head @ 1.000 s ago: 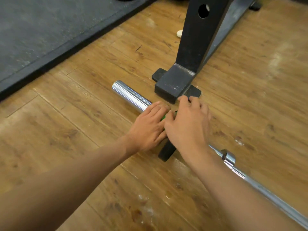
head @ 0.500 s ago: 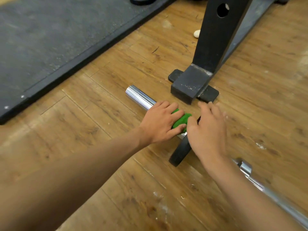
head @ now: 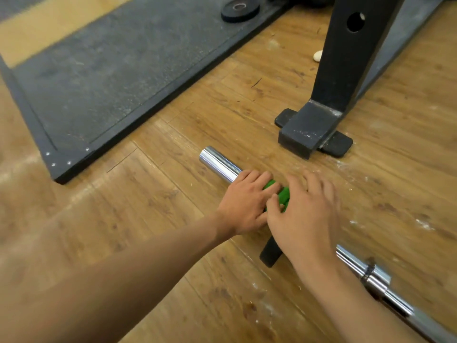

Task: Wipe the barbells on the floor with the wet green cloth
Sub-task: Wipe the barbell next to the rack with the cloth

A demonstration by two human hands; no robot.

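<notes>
**Both hands on the cloth**

Head view: the barbell [head: 218,165] lies on the floor [head: 158,214] near a rack foot [head: 305,131]. The cloth [head: 282,194] sits on its sleeve; left hand [head: 243,203] fingers curl over it, right hand [head: 305,215] fingers press it, spread

A long chrome steel barbell [head: 218,165] lies flat on the wooden floor [head: 153,219]. It runs on a slant from its thick, mirror-bright sleeve end at the far left down to the near right, where a ringed collar [head: 377,277] steps it down to a thinner shaft. A bright green cloth [head: 284,195], bunched small, sits on the sleeve partway along. It is mostly covered, showing only between the left hand [head: 243,206], whose fingers curl over it, and the right hand [head: 305,216].
</notes>
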